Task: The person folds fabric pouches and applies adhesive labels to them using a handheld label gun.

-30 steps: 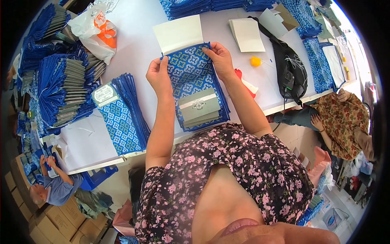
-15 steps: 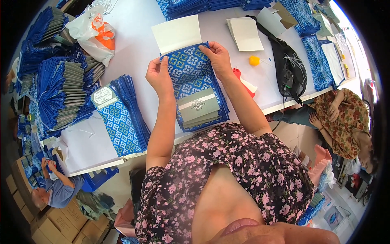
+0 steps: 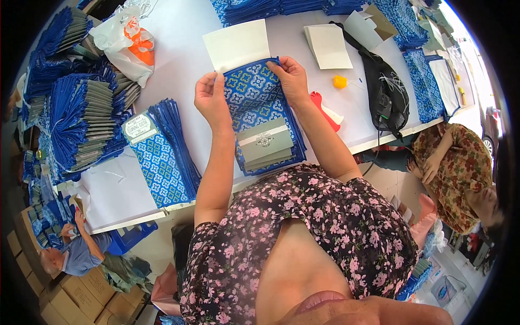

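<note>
In front of me a blue patterned cloth piece [image 3: 253,89] lies on a stack of the same kind, with grey label cards [image 3: 265,142] across its near part. My left hand [image 3: 212,97] pinches its far left corner between thumb and fingers. At the far right corner, my right hand [image 3: 291,81] grips the edge with the thumb on top. A blank white card [image 3: 236,44] lies just beyond the cloth's far edge, its near edge meeting the cloth; whether it goes inside cannot be seen. To the left sits a stack of labelled blue cloth pieces [image 3: 162,173].
More blue bundles [image 3: 81,119] and a white plastic bag [image 3: 123,43] stand at the left. On the right are white cards [image 3: 327,46], a yellow object [image 3: 339,82], a red-handled tool [image 3: 325,111] and a black bag [image 3: 385,92]. Two people work beside the white table [image 3: 179,32].
Both my hands stay at the cloth's far corners, with hardly any movement. The person at the right has shifted nearer, and the person at the left has moved their hands.
</note>
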